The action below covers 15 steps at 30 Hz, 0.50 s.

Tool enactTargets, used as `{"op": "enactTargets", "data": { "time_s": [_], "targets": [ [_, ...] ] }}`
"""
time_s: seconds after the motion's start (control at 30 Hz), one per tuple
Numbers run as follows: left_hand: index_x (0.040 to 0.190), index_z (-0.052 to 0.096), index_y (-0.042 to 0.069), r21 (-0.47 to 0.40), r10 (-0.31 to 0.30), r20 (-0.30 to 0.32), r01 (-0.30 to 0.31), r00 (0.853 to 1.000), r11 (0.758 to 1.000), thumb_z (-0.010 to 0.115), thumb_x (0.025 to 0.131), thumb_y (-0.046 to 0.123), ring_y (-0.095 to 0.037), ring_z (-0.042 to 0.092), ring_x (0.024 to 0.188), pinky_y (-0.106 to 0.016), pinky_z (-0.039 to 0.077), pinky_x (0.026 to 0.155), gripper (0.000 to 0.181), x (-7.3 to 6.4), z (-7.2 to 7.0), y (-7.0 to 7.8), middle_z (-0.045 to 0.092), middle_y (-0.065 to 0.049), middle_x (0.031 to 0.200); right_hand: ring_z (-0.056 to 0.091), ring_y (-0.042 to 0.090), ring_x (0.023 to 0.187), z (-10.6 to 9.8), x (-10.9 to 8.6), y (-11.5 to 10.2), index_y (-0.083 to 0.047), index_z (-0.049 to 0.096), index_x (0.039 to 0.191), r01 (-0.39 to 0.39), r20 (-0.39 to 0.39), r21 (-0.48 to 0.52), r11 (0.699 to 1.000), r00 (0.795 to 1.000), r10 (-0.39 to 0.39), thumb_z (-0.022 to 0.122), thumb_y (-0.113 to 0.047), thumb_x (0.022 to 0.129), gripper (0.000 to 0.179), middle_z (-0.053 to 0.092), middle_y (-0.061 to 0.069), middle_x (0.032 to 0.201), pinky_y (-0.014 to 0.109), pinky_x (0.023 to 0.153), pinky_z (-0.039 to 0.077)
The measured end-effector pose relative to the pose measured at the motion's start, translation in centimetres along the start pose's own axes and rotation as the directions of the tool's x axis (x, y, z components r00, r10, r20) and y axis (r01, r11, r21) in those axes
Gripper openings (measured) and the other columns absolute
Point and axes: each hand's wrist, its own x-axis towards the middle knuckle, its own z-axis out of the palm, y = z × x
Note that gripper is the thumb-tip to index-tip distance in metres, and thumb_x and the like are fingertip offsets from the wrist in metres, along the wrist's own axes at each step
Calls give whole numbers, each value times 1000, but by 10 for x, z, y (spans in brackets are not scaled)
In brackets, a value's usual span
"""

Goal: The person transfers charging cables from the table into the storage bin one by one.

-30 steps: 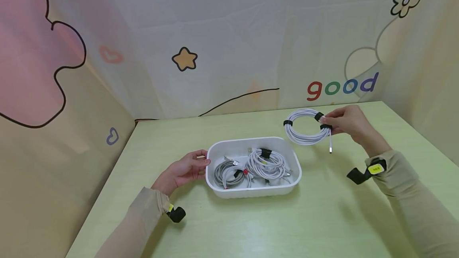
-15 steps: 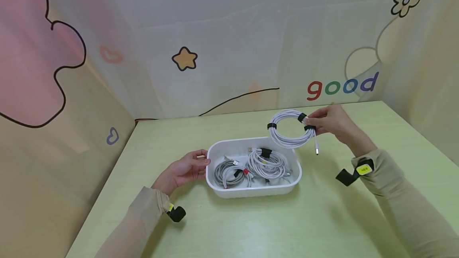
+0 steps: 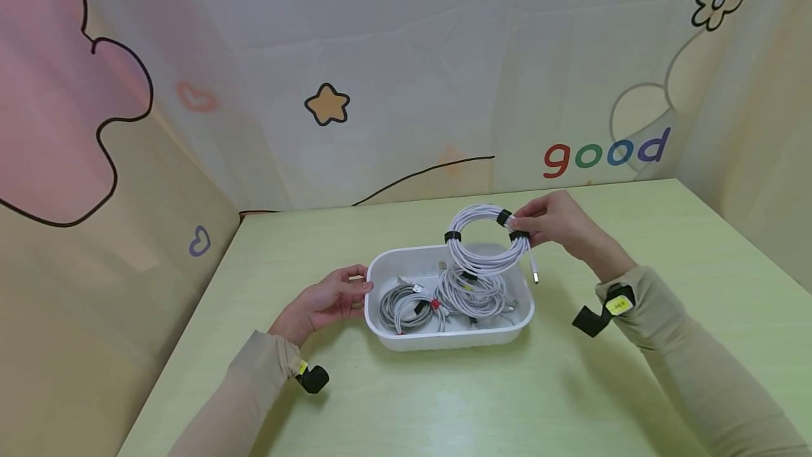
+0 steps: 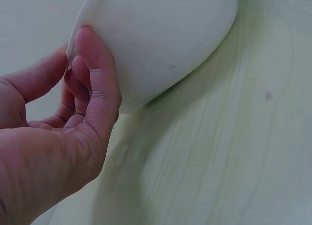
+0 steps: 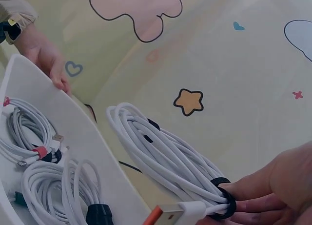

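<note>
My right hand (image 3: 558,223) pinches a coiled white cable (image 3: 485,263) by its right side, near two of its black straps. The coil hangs over the back right part of a white plastic bin (image 3: 444,341), with one metal plug dangling past the rim. In the right wrist view a USB plug (image 5: 170,214) with an orange inside sticks out of the coil. At the bin's left end my left hand (image 3: 330,296) pinches the rim between thumb and fingers, as the left wrist view (image 4: 73,103) confirms. Inside the bin lie a grey cable coil (image 3: 400,307) and white cable coils (image 3: 472,295).
The bin stands on a pale green table (image 3: 412,400). A printed curtain (image 3: 406,76) rises along the table's back edge and both sides. Black wrist straps (image 3: 593,319) hang from the sleeves.
My right hand has carried the white cable coil leftward and slightly down, from beside the bin to above its right part. The left hand and the bin have stayed in place.
</note>
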Motion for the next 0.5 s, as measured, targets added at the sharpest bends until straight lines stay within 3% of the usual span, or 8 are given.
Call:
{"op": "enactTargets", "data": {
  "time_s": [0.37,0.5],
  "targets": [
    [108,46,9,18,4,-5,-3,1000,1000,39,99,-3,-10,62,80,-28,56,70,16,0,0,0,60,0,91,65,14,74,23,3,-4,6,61,117,12,51,-21,1000,999,-11,65,-16,92,33,68,19,104,29,74,59],
    [108,46,9,17,3,-4,-3,1000,1000,39,99,-3,-10,62,80,-28,56,70,16,0,-1,-1,60,0,91,66,16,75,31,4,-4,6,63,116,28,111,-22,999,993,-26,64,-16,93,32,69,19,103,31,74,59]
  ]
}}
